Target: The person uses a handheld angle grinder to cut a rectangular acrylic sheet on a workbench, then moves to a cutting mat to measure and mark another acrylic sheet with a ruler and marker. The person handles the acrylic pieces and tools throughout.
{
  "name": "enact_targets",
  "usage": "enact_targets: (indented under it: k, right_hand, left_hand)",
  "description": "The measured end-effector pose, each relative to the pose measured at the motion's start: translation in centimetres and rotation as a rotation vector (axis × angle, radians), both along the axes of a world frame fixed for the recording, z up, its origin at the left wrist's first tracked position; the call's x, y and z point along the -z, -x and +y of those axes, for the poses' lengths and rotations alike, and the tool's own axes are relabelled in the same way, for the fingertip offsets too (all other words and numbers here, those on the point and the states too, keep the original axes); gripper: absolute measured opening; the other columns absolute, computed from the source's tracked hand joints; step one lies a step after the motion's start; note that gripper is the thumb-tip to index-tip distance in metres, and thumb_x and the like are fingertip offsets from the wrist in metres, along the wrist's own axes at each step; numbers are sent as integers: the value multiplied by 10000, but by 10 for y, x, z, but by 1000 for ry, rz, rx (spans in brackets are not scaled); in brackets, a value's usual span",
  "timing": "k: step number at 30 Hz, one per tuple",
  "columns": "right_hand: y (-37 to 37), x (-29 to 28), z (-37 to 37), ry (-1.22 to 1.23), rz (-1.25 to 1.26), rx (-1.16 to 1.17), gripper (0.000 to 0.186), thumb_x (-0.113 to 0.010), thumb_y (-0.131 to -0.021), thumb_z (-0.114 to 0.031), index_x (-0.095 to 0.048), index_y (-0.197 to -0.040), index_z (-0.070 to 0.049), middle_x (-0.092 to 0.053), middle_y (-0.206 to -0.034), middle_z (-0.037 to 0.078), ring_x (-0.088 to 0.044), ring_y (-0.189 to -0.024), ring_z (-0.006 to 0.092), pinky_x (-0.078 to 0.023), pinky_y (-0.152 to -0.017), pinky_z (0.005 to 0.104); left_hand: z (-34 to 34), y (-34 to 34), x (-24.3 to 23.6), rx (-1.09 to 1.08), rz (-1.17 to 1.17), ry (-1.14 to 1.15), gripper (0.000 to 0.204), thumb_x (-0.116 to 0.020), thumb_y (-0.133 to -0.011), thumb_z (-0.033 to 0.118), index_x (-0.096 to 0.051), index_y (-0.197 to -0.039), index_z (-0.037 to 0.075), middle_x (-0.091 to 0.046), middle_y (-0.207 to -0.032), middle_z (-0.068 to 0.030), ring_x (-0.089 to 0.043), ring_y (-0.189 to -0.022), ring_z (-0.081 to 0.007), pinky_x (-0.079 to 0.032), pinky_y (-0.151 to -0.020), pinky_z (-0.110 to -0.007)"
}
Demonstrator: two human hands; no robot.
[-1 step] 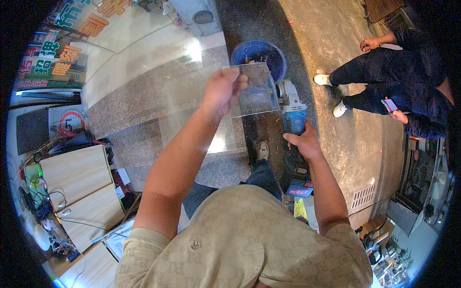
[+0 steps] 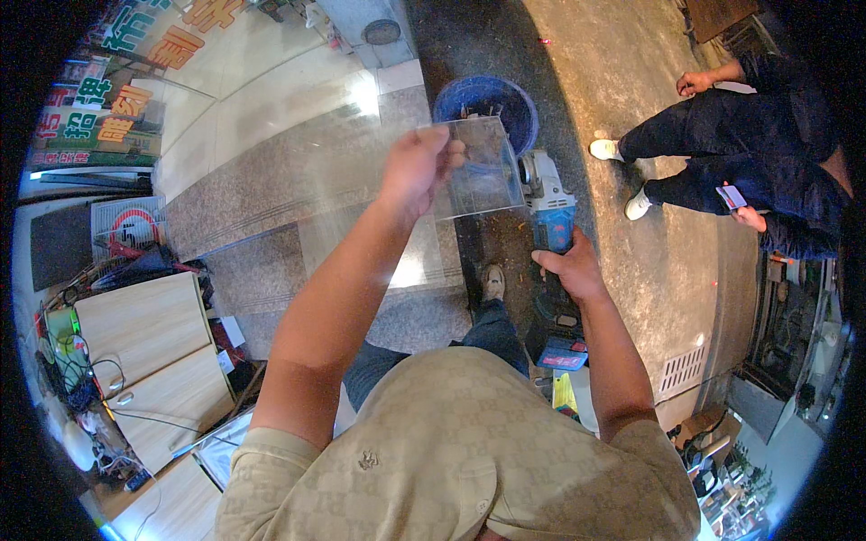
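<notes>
My left hand is closed on a clear plastic sheet, its fingers folded over the sheet near the middle of the view. The sheet is see-through, and its left extent is hard to make out. My right hand wraps round the blue body of an angle grinder with a grey metal head. The grinder's head stands at the sheet's right edge; whether its disc touches the sheet, I cannot tell. Below the sheet is a blue round bin with scraps inside.
At the right stands another person in dark clothes, one hand holding a phone. Pale wooden cabinets with tangled cables are at the left. Stone steps rise on the left side, and a floor grate lies at the lower right.
</notes>
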State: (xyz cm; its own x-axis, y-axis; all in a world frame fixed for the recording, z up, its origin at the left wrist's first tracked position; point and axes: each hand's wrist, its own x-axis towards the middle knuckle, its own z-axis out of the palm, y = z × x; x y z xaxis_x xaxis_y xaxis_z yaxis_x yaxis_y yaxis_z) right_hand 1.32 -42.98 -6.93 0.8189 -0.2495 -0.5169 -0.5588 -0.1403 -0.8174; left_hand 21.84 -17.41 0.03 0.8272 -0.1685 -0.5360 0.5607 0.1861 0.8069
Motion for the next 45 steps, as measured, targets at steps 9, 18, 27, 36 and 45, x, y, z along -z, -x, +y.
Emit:
enact_targets:
  k: [9,18,27,36,45]
  right_hand:
    - [6,-4,4,28,-66,-2,466,-893,-799,-118,-639,-1175,-9,-708,-841,67,-673,-679,170,-556,-643,341]
    - [11,-11,5,96,-77,-41,491,-891,-809,-130,-640,-1212,-3,-722,-864,74,-680,-701,171,-558,-669,344]
    - [13,-3,2,107,57,-58,797,-958,-714,-351,-648,-1352,14,-753,-1237,224,-726,-1150,350,-545,-1049,443]
    - [15,-9,7,57,-42,-30,536,-903,-796,-142,-633,-1241,-16,-720,-891,71,-683,-721,181,-563,-686,353]
    - [11,-12,4,48,3,-37,740,-950,-718,-304,-667,-1332,-3,-776,-1166,178,-744,-1081,307,-565,-999,426]
  left_hand:
    - [4,-7,9,-12,1,7,134,-698,-1079,237,-658,-1089,110,-794,-1000,-79,-740,-797,-159,-526,-625,-290]
    - [9,-14,13,-9,2,-5,138,-694,-1078,230,-673,-1133,105,-801,-1016,-82,-732,-791,-156,-516,-627,-282]
    - [10,-13,14,-25,-26,-36,235,-697,-1071,251,-625,-1159,45,-789,-1002,-98,-731,-789,-156,-505,-628,-299]
    - [10,-13,19,-49,-6,-14,179,-705,-1072,233,-661,-1154,81,-797,-1011,-85,-728,-786,-151,-513,-633,-288]
    - [8,-6,17,-41,11,-25,170,-694,-1082,237,-675,-1164,89,-801,-1009,-82,-723,-778,-143,-517,-633,-274]
